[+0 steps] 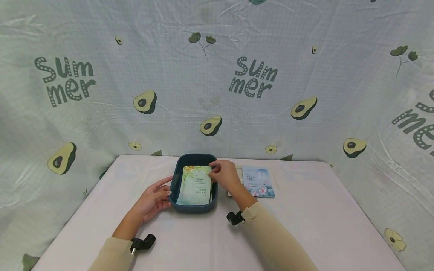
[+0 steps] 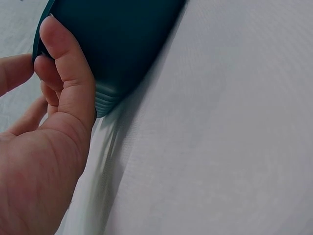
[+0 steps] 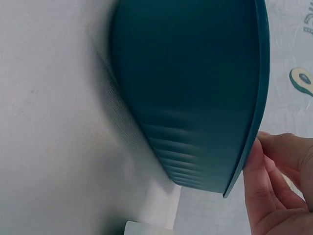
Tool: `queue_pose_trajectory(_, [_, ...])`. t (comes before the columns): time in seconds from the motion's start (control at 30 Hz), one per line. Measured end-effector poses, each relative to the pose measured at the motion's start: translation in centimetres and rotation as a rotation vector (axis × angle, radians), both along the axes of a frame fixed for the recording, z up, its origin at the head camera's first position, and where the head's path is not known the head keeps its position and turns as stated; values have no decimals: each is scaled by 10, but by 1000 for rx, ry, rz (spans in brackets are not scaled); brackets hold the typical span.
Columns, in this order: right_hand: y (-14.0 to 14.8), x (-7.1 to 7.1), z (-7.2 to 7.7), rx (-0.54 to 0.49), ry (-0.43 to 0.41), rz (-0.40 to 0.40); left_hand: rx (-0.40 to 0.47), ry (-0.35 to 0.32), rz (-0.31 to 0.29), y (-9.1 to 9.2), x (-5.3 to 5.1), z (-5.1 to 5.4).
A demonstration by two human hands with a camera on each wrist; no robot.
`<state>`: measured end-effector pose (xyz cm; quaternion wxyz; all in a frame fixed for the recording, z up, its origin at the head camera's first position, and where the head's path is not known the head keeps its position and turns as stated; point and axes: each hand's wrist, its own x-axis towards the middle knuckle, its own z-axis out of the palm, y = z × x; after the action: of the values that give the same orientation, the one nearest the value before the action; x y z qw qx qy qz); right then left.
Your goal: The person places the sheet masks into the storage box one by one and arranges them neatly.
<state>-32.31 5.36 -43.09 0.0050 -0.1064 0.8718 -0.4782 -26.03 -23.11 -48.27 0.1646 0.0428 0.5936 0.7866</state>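
Note:
A dark teal plastic basket (image 1: 194, 209) stands toward the back of the table. In it lies a pale green sheet mask packet (image 1: 196, 186) with a floral print, seemingly on top of another one. My left hand (image 1: 156, 197) touches the basket's left side from outside, its fingertips against the rim, as the left wrist view also shows. Over the right rim reaches my right hand (image 1: 225, 174), its thumb and index finger pinching the green packet's upper right edge. The fingertips' exact hold is partly hidden behind the rim (image 3: 264, 58) in the right wrist view.
Right of the basket lies a blue packet (image 1: 259, 182) with pink flowers, overlapping a pale packet (image 1: 239, 172) partly hidden by my right hand. A white cloth covers the table (image 1: 190, 241). Behind it hangs an avocado-print curtain (image 1: 183, 82).

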Motion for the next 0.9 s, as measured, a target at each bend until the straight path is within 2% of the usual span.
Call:
queue_pose_trajectory(0.2, [3, 2, 3, 56, 35, 2, 3, 5, -8, 0, 0, -1])
queue_pose_trajectory(0.37, [14, 3, 4, 73, 81, -34, -5, 4, -7, 0, 0, -1])
queue_pose_trajectory(0.6, [39, -3, -7, 42, 99, -62, -4, 5, -7, -1, -1, -2])
queue_pose_trajectory(0.9, [71, -3, -18, -41, 88, -55, -4, 0, -4, -1, -1, -1])
